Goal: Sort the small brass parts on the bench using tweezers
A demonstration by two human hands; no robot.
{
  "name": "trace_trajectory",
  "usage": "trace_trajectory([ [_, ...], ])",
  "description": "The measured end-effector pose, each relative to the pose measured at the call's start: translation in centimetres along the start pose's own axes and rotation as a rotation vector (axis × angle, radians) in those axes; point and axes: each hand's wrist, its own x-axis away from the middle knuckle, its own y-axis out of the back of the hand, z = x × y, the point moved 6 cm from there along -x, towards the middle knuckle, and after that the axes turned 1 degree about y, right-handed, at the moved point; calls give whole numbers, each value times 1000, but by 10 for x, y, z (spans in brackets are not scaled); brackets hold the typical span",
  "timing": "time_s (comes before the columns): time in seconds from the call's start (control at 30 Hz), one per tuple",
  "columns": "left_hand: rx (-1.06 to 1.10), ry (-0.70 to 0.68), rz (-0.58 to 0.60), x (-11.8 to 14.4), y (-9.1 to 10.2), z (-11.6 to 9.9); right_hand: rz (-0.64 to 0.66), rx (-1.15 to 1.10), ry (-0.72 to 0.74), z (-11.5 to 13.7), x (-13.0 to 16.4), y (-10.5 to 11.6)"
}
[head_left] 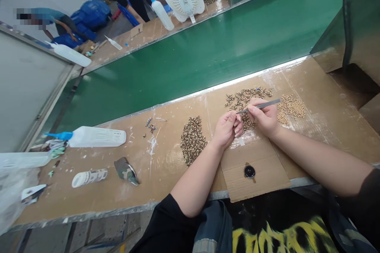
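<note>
Pinching tweezers (259,106) w/ right hand (265,118), left hand (227,128) fingers curled at tip; cardboard-covered bench (166,166), 3 piles small brass parts (192,139), green conveyor belt (208,51) behind.

No legible text; print on small tube (89,177) unreadable

The cardboard-covered desk (166,166) carries heaps of small metal parts (192,139), a squeeze bottle (95,137) at left, and a black disc (249,171).

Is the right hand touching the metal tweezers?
Touching. The head view shows the right hand pinching the tweezers between its fingers.
</note>
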Motion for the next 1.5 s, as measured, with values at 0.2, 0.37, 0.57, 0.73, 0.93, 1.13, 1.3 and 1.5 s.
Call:
trace_trajectory([
  [0.2, -8, 1, -2, 0, 0, 0, -34, -10, 66, 6, 1, 1],
  [0.37, -29, 14, -15, 0, 1, 2, -35, 28, 30, 5, 1, 1],
  [0.57, -31, 26, -28, 0, 2, 4, -31, 14, 19, 4, 1, 1],
  [0.73, -34, 2, -49, -2, 5, 5, -49, 10, -1, 3, 0, 1],
  [0.93, -42, -36, -67, -4, 8, 4, -28, 0, -3, 2, 0, 0],
  [1.13, -43, -35, -89, -4, 8, 3, -22, 50, 4, 7, -2, -1],
  [1.3, -40, -32, -95, -4, 8, 3, -20, 61, -3, 6, -2, -1],
  [1.5, -38, -34, -97, -5, 10, 5, -35, 40, -8, 8, -3, -2],
])
